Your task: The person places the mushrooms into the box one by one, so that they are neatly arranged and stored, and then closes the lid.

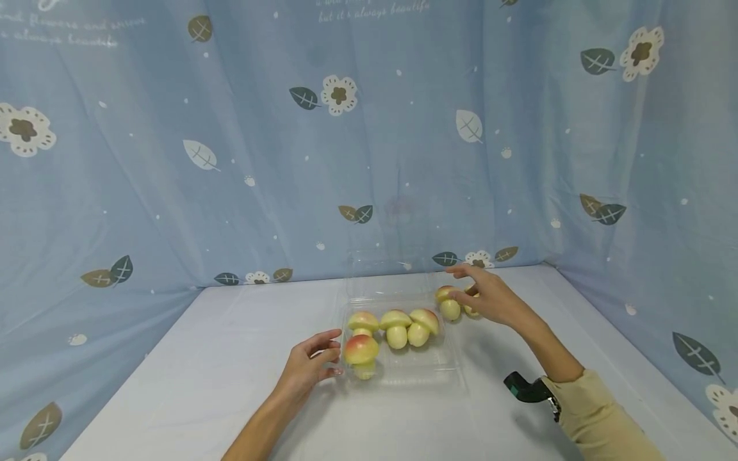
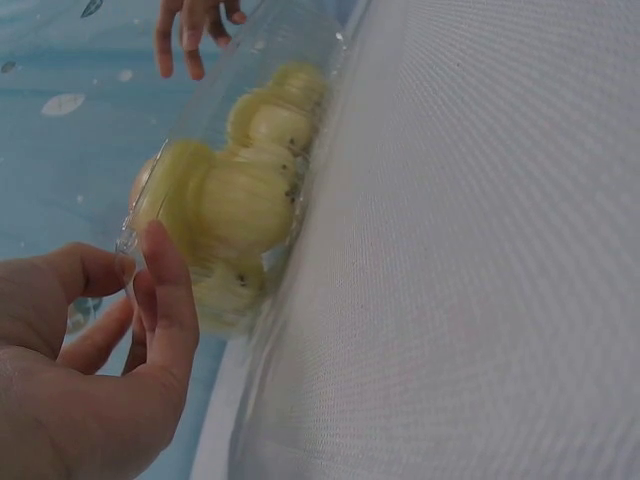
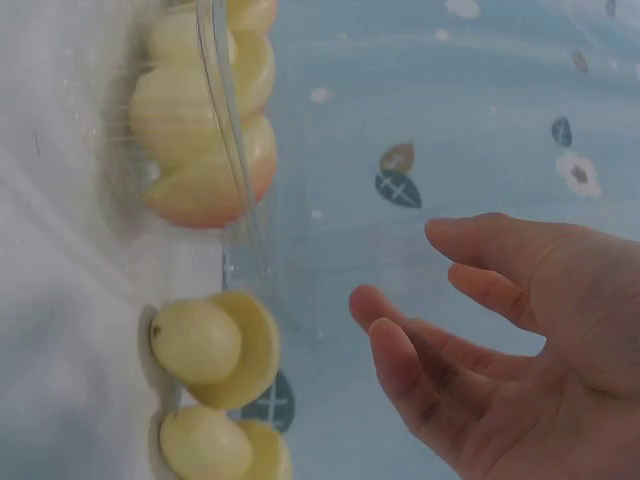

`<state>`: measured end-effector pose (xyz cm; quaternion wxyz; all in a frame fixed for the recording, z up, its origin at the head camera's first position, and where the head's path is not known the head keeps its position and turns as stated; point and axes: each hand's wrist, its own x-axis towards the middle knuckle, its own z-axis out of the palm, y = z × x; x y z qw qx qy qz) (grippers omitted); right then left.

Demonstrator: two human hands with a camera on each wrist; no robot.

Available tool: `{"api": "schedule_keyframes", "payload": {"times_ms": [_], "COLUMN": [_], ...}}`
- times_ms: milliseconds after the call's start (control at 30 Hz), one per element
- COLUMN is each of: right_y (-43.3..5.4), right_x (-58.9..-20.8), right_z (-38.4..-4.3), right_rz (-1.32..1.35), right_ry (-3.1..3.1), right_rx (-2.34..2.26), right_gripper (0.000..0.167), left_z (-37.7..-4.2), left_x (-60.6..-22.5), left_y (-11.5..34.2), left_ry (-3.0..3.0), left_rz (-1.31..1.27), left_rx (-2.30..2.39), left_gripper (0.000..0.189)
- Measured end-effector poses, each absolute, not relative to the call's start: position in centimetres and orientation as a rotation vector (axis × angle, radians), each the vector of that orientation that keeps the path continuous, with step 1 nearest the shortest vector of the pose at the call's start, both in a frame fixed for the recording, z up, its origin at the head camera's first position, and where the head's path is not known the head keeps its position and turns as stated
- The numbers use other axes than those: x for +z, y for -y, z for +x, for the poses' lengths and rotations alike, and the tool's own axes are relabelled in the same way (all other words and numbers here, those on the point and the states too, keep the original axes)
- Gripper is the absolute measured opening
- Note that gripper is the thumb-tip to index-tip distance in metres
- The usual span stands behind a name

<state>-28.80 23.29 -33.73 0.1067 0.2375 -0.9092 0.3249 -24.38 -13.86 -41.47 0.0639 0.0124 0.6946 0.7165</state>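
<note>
A clear plastic box (image 1: 403, 368) with its lid (image 1: 389, 282) folded back stands on the table and holds several yellow, red-tinged toy mushrooms (image 1: 396, 330). My left hand (image 1: 310, 365) is at the box's left side, fingertips right at the rim, thumb and fingers spread apart in the head view. My right hand (image 1: 490, 298) is raised beyond the box's right side, fingers loosely bent with nothing between them. Just by it, two more mushrooms lie outside the box; one mushroom (image 3: 200, 340) is nearer the box, and another mushroom (image 3: 210, 445) is partly covered by the hand in the head view.
A white cloth covers the table (image 1: 230, 358). Blue patterned curtains (image 1: 259, 160) hang behind it and along both sides. A black device (image 1: 527, 387) is strapped to the right wrist, by the beige sleeve (image 1: 594, 410).
</note>
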Motion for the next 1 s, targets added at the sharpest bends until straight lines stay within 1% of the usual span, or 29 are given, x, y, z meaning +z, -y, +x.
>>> {"api": "schedule_keyframes", "payload": {"times_ms": [567, 733, 1000], "right_y": [-25.6, -26.0, -26.6], "right_x": [-35.6, -36.2, -36.9], "right_z": [-30.9, -31.2, -31.4], "right_rz": [0.490, 0.427, 0.397], "right_ry": [2.731, 2.749, 2.749], "right_rx": [0.981, 0.983, 0.930], "right_gripper": [0.055, 0.055, 0.055], "left_z": [-24.4, -24.3, -24.4], "left_x": [-41.5, -41.4, -41.4], "left_y": [14.0, 13.9, 14.0], "left_ry": [-2.094, -2.089, -2.100], "left_rz": [0.040, 0.048, 0.055], "left_rx": [2.174, 2.178, 2.164], "left_gripper": [0.046, 0.046, 0.047]}}
